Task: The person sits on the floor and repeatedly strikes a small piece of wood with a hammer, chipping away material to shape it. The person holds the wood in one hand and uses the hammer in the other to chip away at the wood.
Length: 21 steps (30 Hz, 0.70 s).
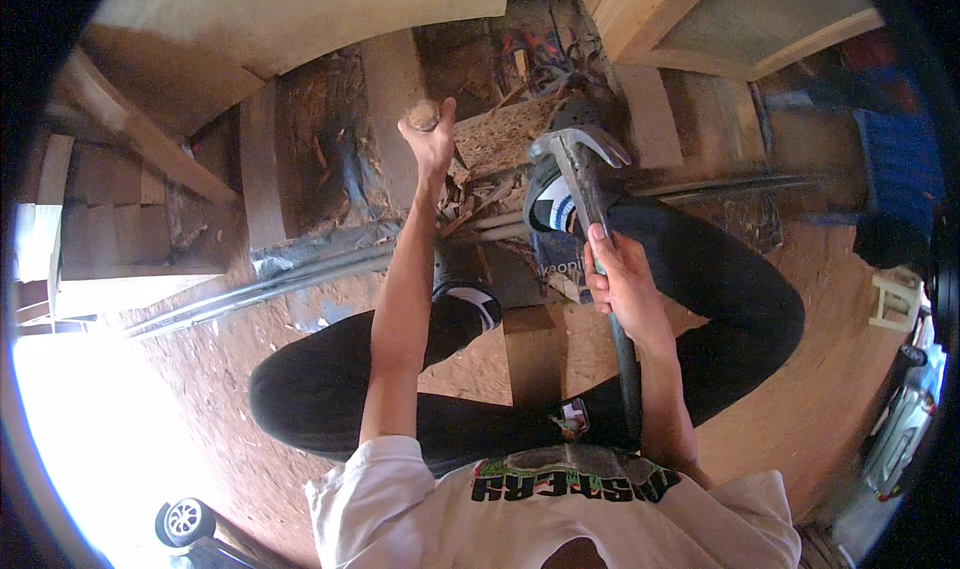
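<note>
My right hand [625, 284] is wrapped around the dark handle of a claw hammer [580, 159]. The hammer's metal head is up and away from me, and the handle's lower end reaches toward my lap. Farther out, my left hand [430, 151] is closed on a wooden-handled tool [423, 116], its round, worn brown butt end facing up. The lower part of that tool is mostly hidden by the hand, so its tip cannot be made out. Right beside the left hand lies a rough, chipped wooden block [505, 134]. The hammer head is apart from the left hand.
I sit on a wooden block [535, 354] with knees spread. Long metal pipes [270, 294] run across in front. Boards and wood chips lie beyond, with a wooden frame [690, 29] at the far right. A small stool [893, 301] and parked vehicles [905, 429] are at right.
</note>
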Motion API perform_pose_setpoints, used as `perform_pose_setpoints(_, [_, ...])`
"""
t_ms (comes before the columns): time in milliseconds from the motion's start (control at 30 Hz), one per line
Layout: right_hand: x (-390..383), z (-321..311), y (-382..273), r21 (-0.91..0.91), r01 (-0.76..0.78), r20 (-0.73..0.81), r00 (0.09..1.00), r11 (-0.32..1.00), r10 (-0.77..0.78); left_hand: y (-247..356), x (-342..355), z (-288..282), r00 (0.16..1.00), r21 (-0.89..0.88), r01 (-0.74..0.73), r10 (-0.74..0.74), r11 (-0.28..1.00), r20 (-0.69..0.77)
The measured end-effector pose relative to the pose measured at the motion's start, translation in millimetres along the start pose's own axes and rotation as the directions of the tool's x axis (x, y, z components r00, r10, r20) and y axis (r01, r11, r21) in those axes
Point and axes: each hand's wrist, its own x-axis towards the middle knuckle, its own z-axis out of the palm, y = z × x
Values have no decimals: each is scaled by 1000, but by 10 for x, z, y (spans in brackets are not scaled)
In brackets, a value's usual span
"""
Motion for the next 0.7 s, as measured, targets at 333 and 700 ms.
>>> perform_pose_setpoints(333, [-141,-43,197,42,-36,-78,996,998,39,189,-265,33,970,76,-241,237,968,53])
perform_pose_setpoints(700, [-152,-89,255,42,-1,-46,999,999,3,143,-284,-41,981,0,-188,187,982,43])
